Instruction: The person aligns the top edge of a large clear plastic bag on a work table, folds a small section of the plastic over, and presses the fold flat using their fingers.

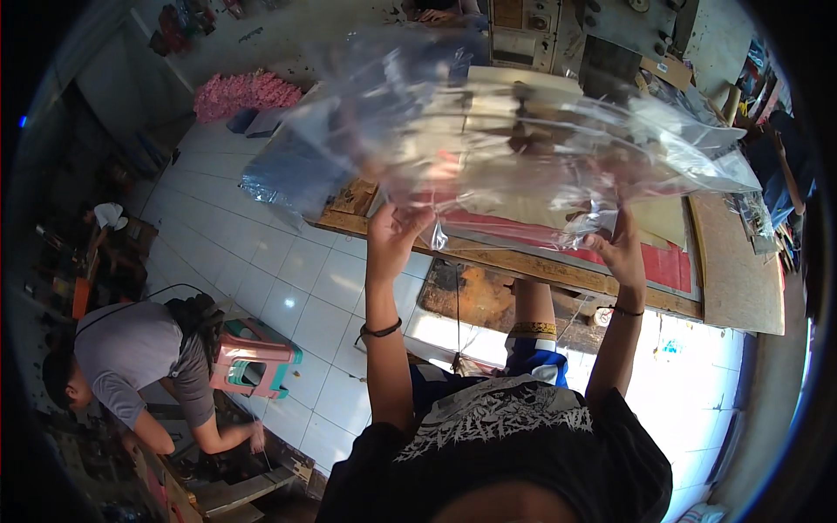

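A wide clear plastic sheet (523, 157) is held up over the workbench, its far part blurred by motion. My left hand (397, 234) is closed on its near left edge, thumb toward the middle. On the near right edge, my right hand (619, 248) pinches the plastic between thumb and fingers. Under the sheet, the wooden bench (540, 270) carries a cream surface and a red strip (671, 264), both partly seen through the plastic. I cannot tell whether the plastic is one layer or a bag.
Bluish plastic (283, 179) hangs off the bench's left end. A plywood board (741, 261) adjoins its right side. At the left, a person (139, 366) bends beside a pink and green stool (253, 357). A pink heap (244, 94) lies by the far wall.
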{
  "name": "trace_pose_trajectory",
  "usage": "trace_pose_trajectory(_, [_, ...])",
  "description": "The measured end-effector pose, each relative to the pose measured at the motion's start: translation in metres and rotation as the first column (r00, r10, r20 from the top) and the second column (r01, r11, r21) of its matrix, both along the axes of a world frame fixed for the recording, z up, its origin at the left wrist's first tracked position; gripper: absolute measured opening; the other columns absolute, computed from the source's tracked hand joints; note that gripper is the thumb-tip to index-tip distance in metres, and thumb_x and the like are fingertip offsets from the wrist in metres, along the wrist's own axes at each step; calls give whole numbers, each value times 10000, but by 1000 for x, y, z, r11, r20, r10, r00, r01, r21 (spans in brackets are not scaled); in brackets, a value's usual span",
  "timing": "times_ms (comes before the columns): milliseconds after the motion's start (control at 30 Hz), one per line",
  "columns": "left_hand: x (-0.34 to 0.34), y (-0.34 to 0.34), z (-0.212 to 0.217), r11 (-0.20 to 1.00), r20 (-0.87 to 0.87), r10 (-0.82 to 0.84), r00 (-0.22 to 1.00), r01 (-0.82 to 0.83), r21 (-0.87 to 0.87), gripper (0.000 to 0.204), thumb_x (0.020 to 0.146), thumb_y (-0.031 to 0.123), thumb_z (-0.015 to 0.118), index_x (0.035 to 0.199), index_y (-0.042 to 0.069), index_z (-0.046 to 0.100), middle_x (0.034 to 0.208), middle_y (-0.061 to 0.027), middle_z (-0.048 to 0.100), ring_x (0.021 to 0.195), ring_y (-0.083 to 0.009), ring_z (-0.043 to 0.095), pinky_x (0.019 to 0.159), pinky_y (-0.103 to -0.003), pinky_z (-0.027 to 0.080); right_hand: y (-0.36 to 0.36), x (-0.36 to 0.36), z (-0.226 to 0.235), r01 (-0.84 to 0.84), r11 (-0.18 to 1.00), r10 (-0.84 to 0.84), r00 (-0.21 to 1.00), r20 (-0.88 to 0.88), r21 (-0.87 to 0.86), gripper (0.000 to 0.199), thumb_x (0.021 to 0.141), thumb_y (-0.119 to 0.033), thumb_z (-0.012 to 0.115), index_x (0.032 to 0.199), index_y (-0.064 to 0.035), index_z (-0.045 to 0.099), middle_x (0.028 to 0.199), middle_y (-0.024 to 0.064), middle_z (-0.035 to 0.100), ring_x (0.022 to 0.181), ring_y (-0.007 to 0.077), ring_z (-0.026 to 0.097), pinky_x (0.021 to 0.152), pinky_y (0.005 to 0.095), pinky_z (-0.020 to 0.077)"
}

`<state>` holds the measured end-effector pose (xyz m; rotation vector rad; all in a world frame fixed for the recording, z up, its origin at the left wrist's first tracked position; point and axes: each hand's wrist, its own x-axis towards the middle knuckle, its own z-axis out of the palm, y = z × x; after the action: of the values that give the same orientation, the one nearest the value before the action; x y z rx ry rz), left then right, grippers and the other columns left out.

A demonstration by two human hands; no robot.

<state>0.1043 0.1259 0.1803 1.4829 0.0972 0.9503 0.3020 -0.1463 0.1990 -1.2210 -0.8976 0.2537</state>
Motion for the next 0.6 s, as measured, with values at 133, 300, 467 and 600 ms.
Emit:
trace_pose_trajectory(133, [7,-17,-1,903,119,-62,991,106,-417,335,920,260,663,1148,37,560,802,-60,633,777,-168,647,717,-346,534,-5,-3,-14,83,984,-99,991,-91,-159,450,856,-93,730,1206,23,471,932,138,712,795,191,693,730,292,561])
trace_pose_trajectory(300, [10,-61,-17,846,269,-106,957,229,-482,454,959,261,597,1314,6,473,1173,-189,625,995,-297,671,895,-472,552,-1,-32,-36,244,968,-248,965,-83,-59,391,894,-127,694,1206,32,520,954,143,705,815,179,679,710,280,553])
trace_pose_trajectory(467, [7,-56,-20,836,195,-94,976,183,-518,441,936,211,638,1304,18,492,1178,-176,634,980,-276,680,864,-431,573,-13,-46,-43,-130,986,161,917,-364,108,538,919,-300,663,1270,74,500,1081,222,656,853,246,690,721,384,599])
trace_pose_trajectory(600, [-3,-49,-16,873,206,-160,965,236,-427,528,960,327,578,1361,9,446,1233,-209,609,1041,-310,659,913,-457,548,-17,-53,-37,-125,979,62,935,-349,-160,510,920,-268,661,1227,115,517,1028,255,659,856,290,706,581,346,605])
